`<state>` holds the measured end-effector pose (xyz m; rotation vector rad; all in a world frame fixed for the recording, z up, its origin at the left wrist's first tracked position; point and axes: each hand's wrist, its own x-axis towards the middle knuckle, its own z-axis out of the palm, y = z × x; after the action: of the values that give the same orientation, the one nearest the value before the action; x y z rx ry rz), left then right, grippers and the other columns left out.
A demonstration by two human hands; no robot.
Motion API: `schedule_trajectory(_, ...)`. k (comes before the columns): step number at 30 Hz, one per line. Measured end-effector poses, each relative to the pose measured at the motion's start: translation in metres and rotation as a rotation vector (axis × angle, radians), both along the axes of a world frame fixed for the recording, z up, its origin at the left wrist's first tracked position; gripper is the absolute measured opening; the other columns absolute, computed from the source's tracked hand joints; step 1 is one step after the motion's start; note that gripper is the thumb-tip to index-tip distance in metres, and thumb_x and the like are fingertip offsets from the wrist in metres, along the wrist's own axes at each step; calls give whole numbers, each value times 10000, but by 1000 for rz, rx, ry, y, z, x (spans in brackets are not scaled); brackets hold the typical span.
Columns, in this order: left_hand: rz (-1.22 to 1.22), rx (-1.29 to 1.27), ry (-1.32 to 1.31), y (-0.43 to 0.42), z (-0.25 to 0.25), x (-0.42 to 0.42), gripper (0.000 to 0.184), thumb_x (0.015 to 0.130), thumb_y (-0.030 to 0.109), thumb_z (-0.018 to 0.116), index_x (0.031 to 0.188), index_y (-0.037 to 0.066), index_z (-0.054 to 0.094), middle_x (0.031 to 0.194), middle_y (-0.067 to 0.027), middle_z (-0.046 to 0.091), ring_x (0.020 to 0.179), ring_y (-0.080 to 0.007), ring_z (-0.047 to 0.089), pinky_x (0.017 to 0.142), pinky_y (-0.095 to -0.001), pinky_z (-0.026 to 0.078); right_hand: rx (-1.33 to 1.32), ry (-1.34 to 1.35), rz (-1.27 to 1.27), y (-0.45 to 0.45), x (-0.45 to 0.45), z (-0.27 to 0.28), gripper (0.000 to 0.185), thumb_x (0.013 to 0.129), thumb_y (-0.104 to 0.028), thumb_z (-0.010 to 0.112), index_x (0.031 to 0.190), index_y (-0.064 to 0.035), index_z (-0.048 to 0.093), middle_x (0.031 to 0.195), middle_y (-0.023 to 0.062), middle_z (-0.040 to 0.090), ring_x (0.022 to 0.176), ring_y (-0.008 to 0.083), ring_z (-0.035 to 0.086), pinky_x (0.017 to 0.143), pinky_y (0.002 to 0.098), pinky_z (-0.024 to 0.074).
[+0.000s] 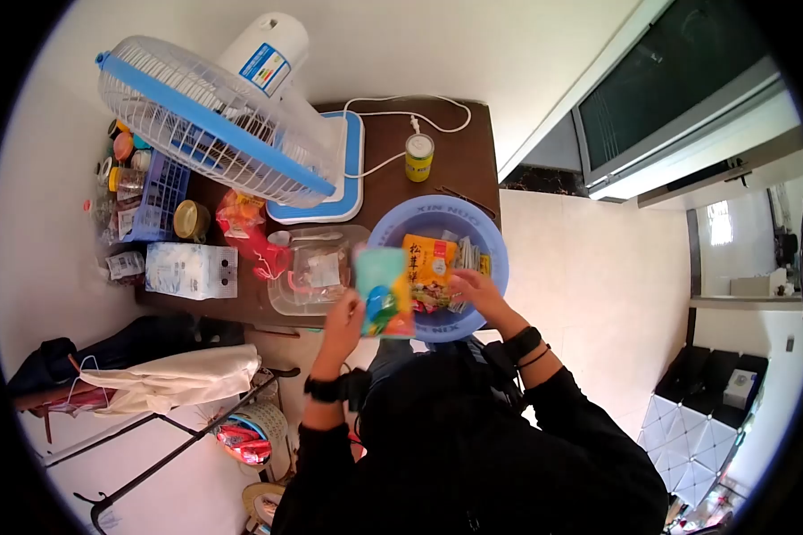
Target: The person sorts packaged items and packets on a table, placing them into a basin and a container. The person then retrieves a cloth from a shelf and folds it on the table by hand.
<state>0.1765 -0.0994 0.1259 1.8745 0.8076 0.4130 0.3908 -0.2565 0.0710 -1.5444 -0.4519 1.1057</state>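
Here's the left hand [343,323], fingers pinching the green packet [385,278] over the basin's [419,214] left side, while the right hand [478,294] sits by the orange packet [430,257] inside, its grip impossible to tell.

The left arm [319,459] and right arm [575,415], in long black fabric sleeves, reach forward, apart. The bare left grip [346,314] is closed, fingers curled, its wrist [332,389] banded black. The bare right grip [476,292] angles inward, fingers slightly bent; whether they pinch is unclear.
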Motion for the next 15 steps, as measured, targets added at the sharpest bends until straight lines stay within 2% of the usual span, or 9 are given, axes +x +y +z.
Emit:
schedule_trajectory(2,-20,-80,-58,-2,-26,36,107,754,93,462,702,18,406,565,-63,376,544,-108,395,500,-259,344,23,611,29,10,-9,26,328,775,-202,512,1018,6,438,865,96,528,782,169,539,638,261,455)
schedule_trajectory(4,-11,-402,-114,-9,-64,62,102,742,77,469,685,18,408,553,-53,388,525,-114,386,502,-258,343,29,618,21,12,-12,18,324,765,-166,521,1027,1,431,876,96,527,789,167,536,637,262,456)
schedule_trajectory(7,8,-153,-104,-19,-96,84,124,756,82,466,664,34,398,556,0,355,533,-66,353,478,-214,302,26,557,-74,11,-17,-20,318,717,-23,528,1020,5,439,896,106,528,765,167,538,614,257,454)
schedule_trajectory(10,27,-31,-30,-21,-106,90,130,749,79,466,650,27,400,537,-37,394,502,-112,386,475,-258,325,-50,-145,-205,19,-19,-46,303,659,49,485,960,14,482,792,107,551,648,156,533,557,245,436)
schedule_trajectory(11,45,12,24,-23,-108,88,131,741,77,471,646,22,399,528,-56,413,487,-148,411,477,-292,344,-52,-136,-214,17,-20,-51,303,659,49,485,960,14,482,792,107,551,648,156,533,557,245,436)
schedule_trajectory(12,35,11,34,-25,-116,85,131,741,77,471,646,22,399,528,-56,413,487,-148,411,477,-292,344,-124,-352,-168,16,-22,-55,292,652,45,479,942,11,489,763,120,548,632,166,533,545,251,432)
schedule_trajectory(13,-15,141,218,-24,-123,83,109,727,80,480,660,12,428,540,-96,436,525,-220,450,517,-329,372,-196,-569,-119,16,-23,-57,282,645,42,473,923,9,496,735,133,545,616,176,533,533,257,428)
schedule_trajectory(14,-65,275,397,-22,-130,84,96,714,84,489,674,2,457,552,-136,459,563,-292,488,558,-367,399,-196,-565,-132,15,-24,-59,282,645,42,473,923,9,496,735,133,545,616,176,533,533,257,428)
schedule_trajectory(15,-76,278,398,-21,-127,87,96,714,84,489,674,2,457,552,-136,459,563,-292,488,558,-367,399,-205,-605,-111,13,-25,-55,280,640,38,466,915,3,497,741,146,537,617,194,534,532,274,426)
